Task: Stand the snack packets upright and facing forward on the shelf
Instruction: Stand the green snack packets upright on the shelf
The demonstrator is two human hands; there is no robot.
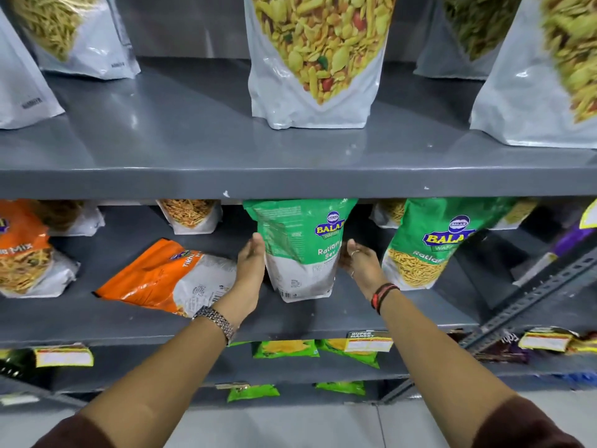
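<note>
Two bare hands up at a grey metal shelf (323, 318), one on each side of a green snack packet (300, 250). Left hand (252, 263) flat against the packet's left edge, fingers (257, 242) straight and pointing up. Right hand (357, 260) pressed to the packet's right edge, fingers curled a little round it, two thin rings showing. So, a green packet squeezed between both hands, not clenched in a fist. Standing upright on the middle shelf, bottom on the shelf, but turned partly sideways, with small print on the left face and the name on the right face. Top tucked under the shelf above.

A shiny watch (217, 322) on the left wrist. Red and black threads (382, 295) on the right wrist.

Just left of the hands, an orange packet (168, 279) lying flat on the same shelf. Further left, another orange packet (22, 253) standing up. To the right, a second green packet (433, 244) standing, front showing, leaning a bit.

On the top shelf (193, 150), big white pouches (310, 66) standing up, full of yellow snacks. Lower down, small green bags (284, 348) and yellow price tags (63, 355).
</note>
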